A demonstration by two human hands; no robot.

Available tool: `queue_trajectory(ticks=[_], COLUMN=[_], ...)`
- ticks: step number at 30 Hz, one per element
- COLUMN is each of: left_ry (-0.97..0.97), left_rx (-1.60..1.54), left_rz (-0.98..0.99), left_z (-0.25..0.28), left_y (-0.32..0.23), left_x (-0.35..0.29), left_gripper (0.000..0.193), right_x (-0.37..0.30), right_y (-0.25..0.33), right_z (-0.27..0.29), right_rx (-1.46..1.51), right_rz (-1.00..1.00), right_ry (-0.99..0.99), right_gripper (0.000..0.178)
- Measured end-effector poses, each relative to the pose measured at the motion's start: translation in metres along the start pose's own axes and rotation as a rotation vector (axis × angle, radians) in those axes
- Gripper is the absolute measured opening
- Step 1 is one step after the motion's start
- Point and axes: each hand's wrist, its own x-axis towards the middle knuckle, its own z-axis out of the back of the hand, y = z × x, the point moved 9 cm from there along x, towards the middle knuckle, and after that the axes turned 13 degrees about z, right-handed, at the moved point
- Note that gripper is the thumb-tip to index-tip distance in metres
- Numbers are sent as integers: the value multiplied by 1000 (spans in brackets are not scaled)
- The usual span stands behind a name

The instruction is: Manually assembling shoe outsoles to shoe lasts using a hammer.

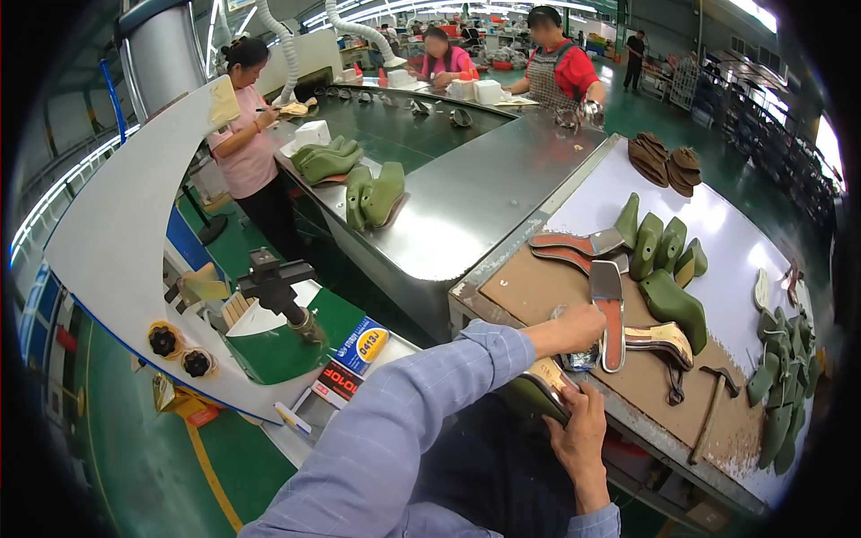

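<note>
My right hand (581, 435) grips a green shoe last (529, 397), sole up, at the front edge of the workbench. A pale insole (549, 372) lies along that sole. Reaching across from the left, my left hand (572, 329) is closed beside a red and grey insole (612, 332). Its fingertips are hidden, so what it holds does not show. Just below it sits a small shiny packet or tray (583, 360). Another last (674, 309) with a pale insole (659, 339) near it lies to the right.
The workbench (556, 287) carries more insoles (574, 244), standing green lasts (647, 247), pincers (674, 387), a hammer (710, 417), brown uppers (664, 163) and a green heap (782, 386). Left stand a machine (278, 282) and boxes (363, 345). People (247, 134) work beyond, around a metal table (457, 211).
</note>
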Motion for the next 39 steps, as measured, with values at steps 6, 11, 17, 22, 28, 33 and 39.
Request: queue_trajectory(ticks=[6, 11, 17, 22, 28, 33, 39], left_ry=[-36, -22, 81, 41, 60, -1, 96], left_rx=[-104, -233, -753, -805, -726, -414, -386], left_rz=[-4, -33, 21, 88, 104, -97, -1], left_z=[4, 9, 72, 68, 56, 58, 46], left_y=[1, 0, -20, -11, -17, -42, -36], left_x=[-1, -12, -62, -112, -117, -123, -113], left_gripper=[16, 14, 13, 21, 9, 3, 4], right_x=[-1, -6, -4, -2, -56, -165, -182], right_y=[1, 3, 0, -7, -55, -150, -190], right_z=[1, 2, 5, 1, 75, 163, 184], right_rx=[4, 4, 0, 40, -157, -911, -623], right_rz=[3, 6, 2, -32, -212, -692, -821], right_ry=[5, -4, -13, -28, -209, 95, 117], right_gripper=[63, 63, 59, 57, 47, 39, 36])
